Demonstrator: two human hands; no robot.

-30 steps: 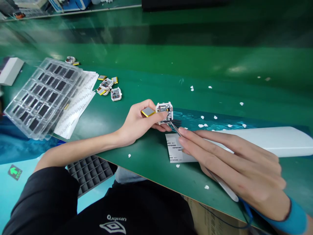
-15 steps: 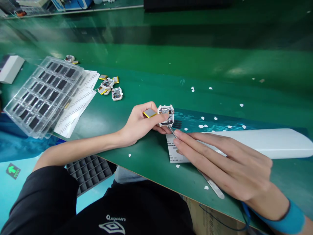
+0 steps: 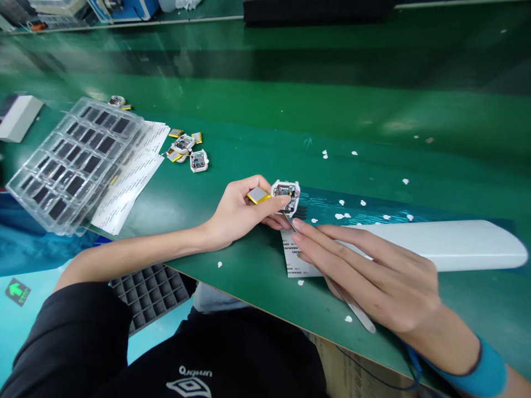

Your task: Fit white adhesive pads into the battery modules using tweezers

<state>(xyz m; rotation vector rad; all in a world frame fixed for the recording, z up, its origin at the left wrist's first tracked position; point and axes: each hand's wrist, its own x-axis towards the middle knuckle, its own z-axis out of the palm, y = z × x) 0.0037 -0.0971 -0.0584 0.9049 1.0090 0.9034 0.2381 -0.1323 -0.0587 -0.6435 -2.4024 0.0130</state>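
A small white square casing [image 3: 292, 190] with an open circuit board is held in my left hand [image 3: 240, 213], the thumb lying over its inner side. A silver battery with yellow edges [image 3: 258, 195] rests against the same hand, left of the casing. My right hand [image 3: 373, 271] is closed on metal tweezers [image 3: 359, 312], whose tip meets the casing's lower edge. The tweezers' rear end sticks out below the palm. Part of the fingers under the casing is hidden.
Clear trays [image 3: 74, 160] with dark parts lie at left on printed white sheets [image 3: 133, 188]. More casings [image 3: 199, 161] with batteries lie beside them. A long white padded object [image 3: 468, 243] and a printed sheet [image 3: 296, 260] are at right. White scraps [image 3: 340, 216] dot the green table [image 3: 249, 143].
The casing and battery have shifted slightly right, and the casing is turned a little. My right hand has moved slightly left with the tweezers.
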